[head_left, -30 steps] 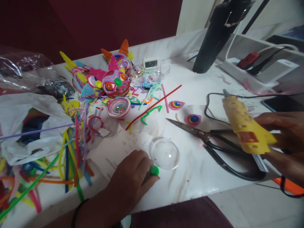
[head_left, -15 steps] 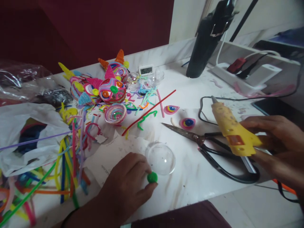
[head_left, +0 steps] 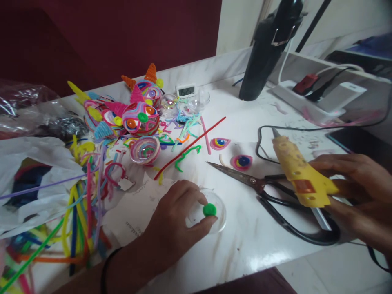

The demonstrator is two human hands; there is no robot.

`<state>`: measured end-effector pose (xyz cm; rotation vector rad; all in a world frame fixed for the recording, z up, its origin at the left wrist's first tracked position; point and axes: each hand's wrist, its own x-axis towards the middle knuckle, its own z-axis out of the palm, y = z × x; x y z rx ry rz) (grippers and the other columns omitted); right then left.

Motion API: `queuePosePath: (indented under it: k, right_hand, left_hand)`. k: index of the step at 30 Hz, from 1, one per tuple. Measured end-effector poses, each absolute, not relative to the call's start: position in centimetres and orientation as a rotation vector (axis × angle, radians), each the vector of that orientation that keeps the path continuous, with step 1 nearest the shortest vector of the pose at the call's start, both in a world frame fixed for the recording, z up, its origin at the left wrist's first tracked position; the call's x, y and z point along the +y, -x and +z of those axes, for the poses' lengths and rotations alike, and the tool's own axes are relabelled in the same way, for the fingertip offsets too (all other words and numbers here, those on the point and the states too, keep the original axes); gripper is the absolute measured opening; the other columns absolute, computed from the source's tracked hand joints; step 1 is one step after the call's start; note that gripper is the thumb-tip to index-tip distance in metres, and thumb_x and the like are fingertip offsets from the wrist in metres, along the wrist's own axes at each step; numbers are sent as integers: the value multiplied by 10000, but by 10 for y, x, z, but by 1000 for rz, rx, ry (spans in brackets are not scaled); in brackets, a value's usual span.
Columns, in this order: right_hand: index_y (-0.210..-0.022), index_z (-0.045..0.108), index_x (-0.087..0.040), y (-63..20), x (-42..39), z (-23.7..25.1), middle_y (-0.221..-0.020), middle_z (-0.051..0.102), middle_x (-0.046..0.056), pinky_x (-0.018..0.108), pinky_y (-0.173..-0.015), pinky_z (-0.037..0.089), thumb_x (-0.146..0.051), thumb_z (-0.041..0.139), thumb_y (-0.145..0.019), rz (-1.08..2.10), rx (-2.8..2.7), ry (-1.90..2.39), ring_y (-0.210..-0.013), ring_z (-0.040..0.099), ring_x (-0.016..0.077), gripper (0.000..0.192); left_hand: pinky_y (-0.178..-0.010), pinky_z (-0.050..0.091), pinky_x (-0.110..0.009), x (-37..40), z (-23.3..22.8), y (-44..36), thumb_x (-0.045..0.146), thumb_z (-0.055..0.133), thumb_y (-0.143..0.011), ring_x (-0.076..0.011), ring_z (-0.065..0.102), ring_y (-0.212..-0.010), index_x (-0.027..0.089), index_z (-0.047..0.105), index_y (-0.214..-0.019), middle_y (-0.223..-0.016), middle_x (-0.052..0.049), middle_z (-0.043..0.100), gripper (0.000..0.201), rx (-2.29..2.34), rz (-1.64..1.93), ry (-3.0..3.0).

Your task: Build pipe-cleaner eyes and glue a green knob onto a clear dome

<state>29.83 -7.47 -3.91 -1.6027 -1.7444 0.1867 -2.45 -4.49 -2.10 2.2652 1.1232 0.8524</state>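
Our left hand (head_left: 174, 224) pinches a green pompom (head_left: 209, 210) over the clear dome (head_left: 219, 212) while our right hand (head_left: 355, 188) grips the glue gun (head_left: 301, 173) (nozzle pointing away), so hot glue could drip or the dome skid.

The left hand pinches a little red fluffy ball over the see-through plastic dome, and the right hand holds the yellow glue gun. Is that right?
Not quite. In the head view the small fluffy ball is green, not red. The left hand does pinch it over the clear plastic dome, and the right hand holds the yellow glue gun.
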Motion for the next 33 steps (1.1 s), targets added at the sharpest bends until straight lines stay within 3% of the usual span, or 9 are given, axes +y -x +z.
queuePosePath:
  k: [8, 20, 26, 33]
  right_hand:
    - [-1033, 578, -311, -297, -73, -42, -1077, 591, 81, 477, -670, 544, -333, 573, -772, 191, -1775, 1622, -996, 609, 349, 262]
    - [-1063, 573, -309, -296, -78, -41, -1102, 590, 85, 471, -701, 554, -310, 555, -788, 163, -1814, 1597, -1062, 589, 350, 276]
    - [-1081, 568, -306, -296, -78, -43, -1110, 604, 86, 525, -807, 533, -323, 562, -795, 150, -1824, 1581, -1049, 597, 350, 287]
    - [-1115, 554, -303, -293, -80, -41, -1081, 595, 86, 374, -659, 584, -317, 546, -813, 146, -1831, 1549, -1019, 606, 306, 303]
  left_hand:
    - [-778, 487, -271, -43, -20, 23, 81, 678, -711, -143, 578, -833, 209, 571, -835, -850, 9, 577, 208, 1153, 860, -2184]
    - [-762, 507, -266, -42, -22, 26, 171, 745, -710, -142, 586, -826, 217, 566, -893, -884, 14, 598, 261, 1208, 757, -2142]
    - [-978, 452, -371, -52, -23, 37, 310, 642, -870, -234, 540, -1151, 141, 536, -1168, -1166, -124, 626, 358, 1013, 822, -2689]
    - [-1024, 352, -406, -58, -24, 44, 243, 546, -935, -261, 486, -1272, 95, 569, -1229, -1284, -125, 629, 330, 795, 666, -3044]
